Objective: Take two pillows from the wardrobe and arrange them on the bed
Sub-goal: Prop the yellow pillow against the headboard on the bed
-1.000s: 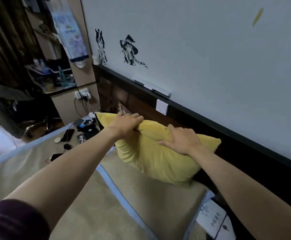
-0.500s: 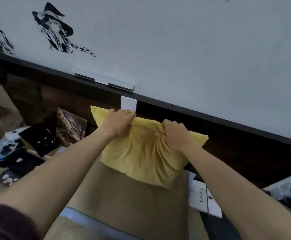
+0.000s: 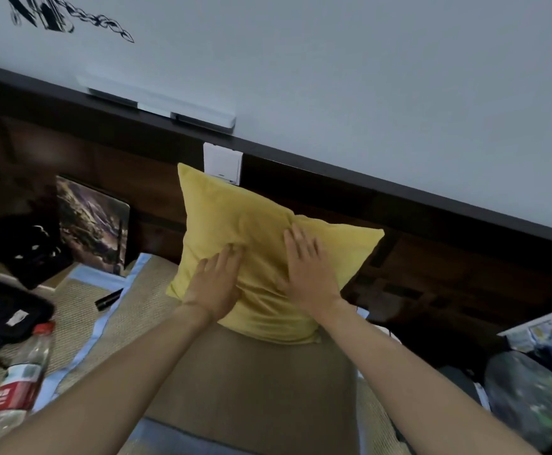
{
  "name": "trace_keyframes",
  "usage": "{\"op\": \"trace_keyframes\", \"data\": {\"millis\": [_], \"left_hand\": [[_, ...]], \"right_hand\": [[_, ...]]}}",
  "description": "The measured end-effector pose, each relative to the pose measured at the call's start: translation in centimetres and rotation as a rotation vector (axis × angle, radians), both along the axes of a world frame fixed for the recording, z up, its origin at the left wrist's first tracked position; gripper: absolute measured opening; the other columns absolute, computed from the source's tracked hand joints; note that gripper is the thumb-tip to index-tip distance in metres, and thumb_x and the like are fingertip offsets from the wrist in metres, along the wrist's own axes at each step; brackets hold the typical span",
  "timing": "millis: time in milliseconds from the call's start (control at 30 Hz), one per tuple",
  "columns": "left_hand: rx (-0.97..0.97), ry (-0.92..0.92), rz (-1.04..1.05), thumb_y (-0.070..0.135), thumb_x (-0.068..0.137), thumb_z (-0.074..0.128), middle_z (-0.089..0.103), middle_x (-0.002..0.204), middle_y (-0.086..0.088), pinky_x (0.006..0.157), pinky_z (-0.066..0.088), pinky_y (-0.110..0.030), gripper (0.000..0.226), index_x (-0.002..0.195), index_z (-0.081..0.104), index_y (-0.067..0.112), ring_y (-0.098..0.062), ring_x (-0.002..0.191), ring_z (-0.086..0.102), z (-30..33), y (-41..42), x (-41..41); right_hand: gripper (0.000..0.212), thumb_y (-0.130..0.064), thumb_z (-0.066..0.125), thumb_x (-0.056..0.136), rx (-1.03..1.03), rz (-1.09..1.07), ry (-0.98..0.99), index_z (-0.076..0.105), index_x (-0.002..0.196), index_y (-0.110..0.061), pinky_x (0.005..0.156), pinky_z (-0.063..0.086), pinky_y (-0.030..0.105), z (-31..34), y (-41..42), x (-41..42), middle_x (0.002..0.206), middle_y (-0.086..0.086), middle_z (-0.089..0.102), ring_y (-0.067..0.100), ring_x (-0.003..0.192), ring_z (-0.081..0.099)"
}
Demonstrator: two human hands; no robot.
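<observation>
While the yellow pillow is propped at the head of the bed, leaning back on the dark headboard just below a white wall switch, both palms are laid flat on its front. The left hand is pressed low on the left half, fingers spread, nothing clenched; the right hand is spread nr the middle-right, also flat, not grasping. Fabric is dented and creased under each palm, so the filling is judged soft and light, w/ a cover that looks smooth, maybe a bit slippery. No fragility is expected. For shifting it, a pinch at the top corners or along the top edge is judged best; a push on the face only squashes it. It is seated on a tan cushion or mat, tilted, one corner up. Only one pillow is seen, so approx half the task is judged left. A plastic bottle is lying at the left, well apart.
</observation>
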State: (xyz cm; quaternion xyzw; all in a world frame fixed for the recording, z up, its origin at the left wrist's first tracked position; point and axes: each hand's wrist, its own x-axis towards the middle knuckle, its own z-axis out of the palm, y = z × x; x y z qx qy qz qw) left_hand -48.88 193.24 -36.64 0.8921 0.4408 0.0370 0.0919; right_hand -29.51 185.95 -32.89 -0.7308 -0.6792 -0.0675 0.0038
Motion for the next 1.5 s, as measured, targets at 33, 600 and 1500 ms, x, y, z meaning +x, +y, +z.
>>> {"op": "trace_keyframes", "data": {"millis": [33, 600, 1500], "left_hand": [[0.066, -0.038, 0.006, 0.035, 0.086, 0.064, 0.017, 0.162, -0.012, 0.117, 0.025, -0.046, 0.090, 0.155, 0.010, 0.018, -0.030, 0.142, 0.031, -0.3, -0.2, 1.2], [0.132, -0.328, 0.423, 0.045, 0.095, 0.032, 0.030, 0.155, -0.007, 0.110, 0.030, -0.051, 0.058, 0.144, 0.029, 0.015, -0.027, 0.137, 0.035, -6.2, -0.3, 4.8], [0.235, 0.137, 0.025, 0.019, 0.097, 0.047, -0.009, 0.166, 0.003, 0.119, 0.009, -0.060, 0.081, 0.157, -0.007, 0.028, -0.022, 0.152, -0.003, 0.1, 2.1, 7.9]], "right_hand": [[0.087, -0.050, 0.055, 0.095, 0.028, 0.077, -0.025, 0.012, 0.158, -0.009, 0.123, 0.010, 0.052, -1.0, 0.2, 0.0, 0.167, 0.013, 0.007, 0.030, 0.153, 0.007], [0.069, -0.037, 0.055, 0.095, 0.189, 0.279, 0.178, 0.030, 0.153, -0.008, 0.121, 0.018, 0.053, -6.4, -2.9, 4.2, 0.163, 0.016, 0.021, 0.034, 0.149, 0.020], [0.093, -0.047, 0.061, 0.090, -0.039, -0.117, 0.075, 0.012, 0.160, -0.010, 0.114, 0.021, 0.064, -5.7, -3.2, 5.1, 0.167, 0.010, 0.007, 0.032, 0.151, 0.012]]}}
